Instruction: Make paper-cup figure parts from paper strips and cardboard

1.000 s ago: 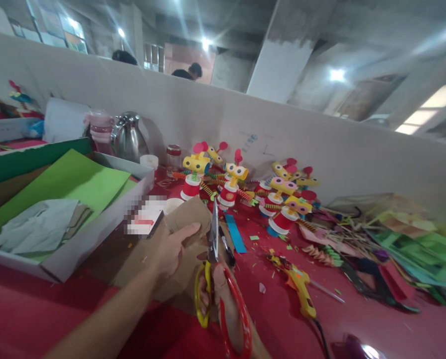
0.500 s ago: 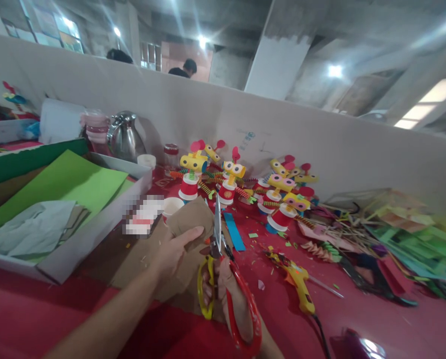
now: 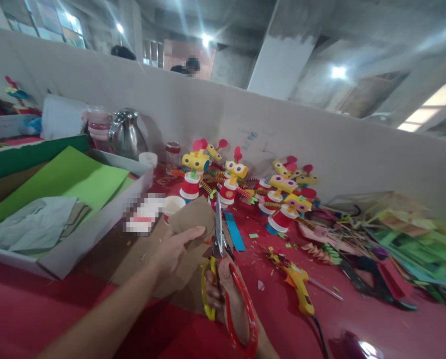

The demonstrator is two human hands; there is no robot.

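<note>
My left hand (image 3: 176,249) grips a piece of brown cardboard (image 3: 193,217) with a rounded edge, thumb on top. In my right hand (image 3: 226,291) is a pair of scissors (image 3: 219,229) with one red and one yellow handle, blades pointing away from me along the cardboard's right edge. The blades look nearly closed; whether they touch the cardboard I cannot tell. Under my hands lies a larger brown cardboard sheet (image 3: 140,259). A white and red paper cup (image 3: 173,205) stands just behind the held piece, and a blue paper strip (image 3: 234,232) lies right of the blades.
Several paper-cup figures (image 3: 232,172) stand along the low partition (image 3: 208,109). On the right lie a yellow glue gun (image 3: 299,286) with its cord and a heap of coloured paper (image 3: 413,234). A box (image 3: 64,262) with green sheets is at left, a steel jug (image 3: 129,137) behind it.
The scissors' handles have come closer together and the blades have narrowed beside the cardboard. My left hand keeps its hold, almost unmoved.
</note>
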